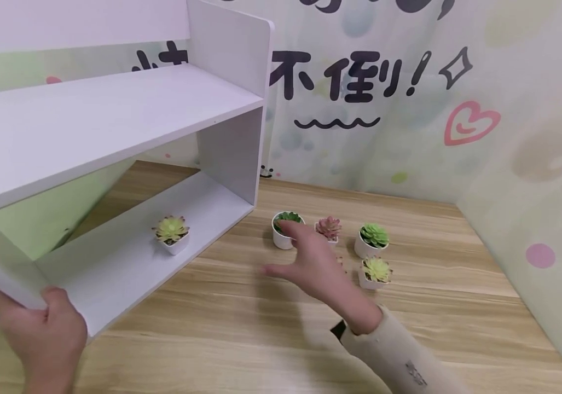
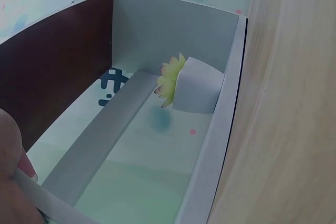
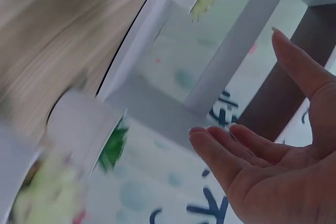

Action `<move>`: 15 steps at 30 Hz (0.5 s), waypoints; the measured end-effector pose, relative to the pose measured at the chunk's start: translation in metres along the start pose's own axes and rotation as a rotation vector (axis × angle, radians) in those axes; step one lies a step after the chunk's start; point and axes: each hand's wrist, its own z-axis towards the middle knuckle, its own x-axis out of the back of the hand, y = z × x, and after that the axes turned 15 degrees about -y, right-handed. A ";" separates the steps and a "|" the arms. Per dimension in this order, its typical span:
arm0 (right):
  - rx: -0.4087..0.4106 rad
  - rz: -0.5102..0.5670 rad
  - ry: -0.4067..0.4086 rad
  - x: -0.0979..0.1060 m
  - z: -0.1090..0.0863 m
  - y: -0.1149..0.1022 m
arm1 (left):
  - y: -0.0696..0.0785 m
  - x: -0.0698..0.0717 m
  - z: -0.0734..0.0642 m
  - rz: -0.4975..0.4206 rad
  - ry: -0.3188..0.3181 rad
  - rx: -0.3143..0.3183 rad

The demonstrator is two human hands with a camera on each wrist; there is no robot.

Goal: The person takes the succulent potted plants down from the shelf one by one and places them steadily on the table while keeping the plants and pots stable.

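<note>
My left hand point(image 1: 46, 331) grips the lower front edge of the side panel of a white two-tier shelf point(image 1: 98, 131). On the shelf's bottom board stands a yellow succulent in a white pot point(image 1: 174, 243), which the left wrist view shows sideways. Over the table, my right hand point(image 1: 312, 265) has its thumb and fingers spread apart, with nothing between them. Its fingertips overlap a dark green succulent in a round white pot point(image 1: 283, 239) in the head view. Behind that hand, a red succulent point(image 1: 328, 227) is partly covered, and another small plant is mostly hidden.
Right of the hand stand a bright green succulent point(image 1: 374, 235) and a yellow succulent point(image 1: 376, 270) in white pots. The wooden table point(image 1: 202, 350) meets a wall point(image 1: 409, 158) with printed black characters at the back and right.
</note>
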 end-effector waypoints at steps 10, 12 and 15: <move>0.106 0.126 -0.086 -0.019 0.045 -0.026 | 0.000 0.001 0.000 0.003 -0.005 -0.055; 0.121 0.169 -0.104 -0.021 0.054 -0.027 | 0.000 0.001 0.000 -0.001 -0.006 -0.046; 0.140 0.203 -0.127 -0.026 0.067 -0.028 | 0.002 0.001 0.000 -0.012 -0.016 -0.040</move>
